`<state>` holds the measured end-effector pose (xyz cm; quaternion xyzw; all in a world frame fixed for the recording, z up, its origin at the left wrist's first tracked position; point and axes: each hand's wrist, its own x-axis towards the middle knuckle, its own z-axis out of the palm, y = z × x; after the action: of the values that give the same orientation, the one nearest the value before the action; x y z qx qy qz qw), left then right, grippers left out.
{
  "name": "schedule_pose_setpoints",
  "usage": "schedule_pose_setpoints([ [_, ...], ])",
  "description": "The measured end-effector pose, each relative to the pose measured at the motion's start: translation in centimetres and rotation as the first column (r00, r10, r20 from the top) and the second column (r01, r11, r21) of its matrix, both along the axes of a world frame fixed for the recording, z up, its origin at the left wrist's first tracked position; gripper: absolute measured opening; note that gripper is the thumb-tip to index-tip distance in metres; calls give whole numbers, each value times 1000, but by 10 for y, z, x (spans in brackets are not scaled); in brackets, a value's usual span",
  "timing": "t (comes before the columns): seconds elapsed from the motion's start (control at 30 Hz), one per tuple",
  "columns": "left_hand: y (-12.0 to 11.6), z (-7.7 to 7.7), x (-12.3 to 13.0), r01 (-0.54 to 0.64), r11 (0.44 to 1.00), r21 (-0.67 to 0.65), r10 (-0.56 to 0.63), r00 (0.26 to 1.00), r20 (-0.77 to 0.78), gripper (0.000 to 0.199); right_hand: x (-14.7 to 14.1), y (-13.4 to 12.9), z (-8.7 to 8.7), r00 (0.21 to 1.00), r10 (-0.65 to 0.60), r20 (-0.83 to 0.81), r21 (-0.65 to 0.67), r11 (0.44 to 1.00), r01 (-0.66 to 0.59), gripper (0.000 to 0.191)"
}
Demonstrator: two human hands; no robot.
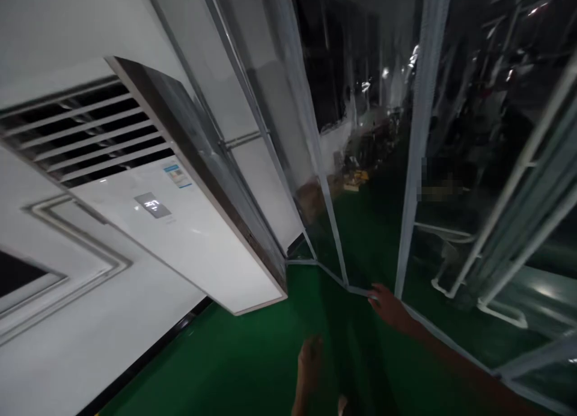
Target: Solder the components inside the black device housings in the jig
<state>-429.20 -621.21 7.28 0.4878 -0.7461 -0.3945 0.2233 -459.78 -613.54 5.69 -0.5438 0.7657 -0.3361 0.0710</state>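
Note:
My right hand (386, 303) reaches in from the lower right, fingers stretched out and slightly apart. It is close to the grey lower edge of a clear panelled partition (367, 235); whether it touches is too dim to tell. Lower down, my left hand (310, 354) hangs over the green floor (252, 356). Its fingers are smeared by motion, and I see nothing clearly held in it.
A tall white air conditioner (202, 247) with a lit display stands at the left, by a white wall (135, 320). Behind the partition, a dark room holds white pipe frames (505, 217) and a yellowish item (356, 180) on the floor.

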Motion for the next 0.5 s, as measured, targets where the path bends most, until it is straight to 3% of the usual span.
schedule_pose_setpoints([
  [0.13,-177,10,-88,67,975,-212,-82,995,-65,47,-75,-202,9,953,124,-275,-60,988,-146,32],
  [0.23,-297,37,-184,154,909,-387,-191,980,-59,47,-151,-319,21,901,142,-411,-74,979,-188,34],
  [0.33,-386,72,-292,359,773,-523,-406,914,28,37,-239,-374,33,877,101,-470,-63,987,-148,35],
  [0.43,-455,106,-391,591,543,-597,-640,751,161,29,-315,-389,38,873,99,-477,-35,991,-131,39],
  [0.5,-499,120,-447,684,401,-610,-730,640,238,30,-354,-394,35,882,59,-467,-44,995,-89,41],
])
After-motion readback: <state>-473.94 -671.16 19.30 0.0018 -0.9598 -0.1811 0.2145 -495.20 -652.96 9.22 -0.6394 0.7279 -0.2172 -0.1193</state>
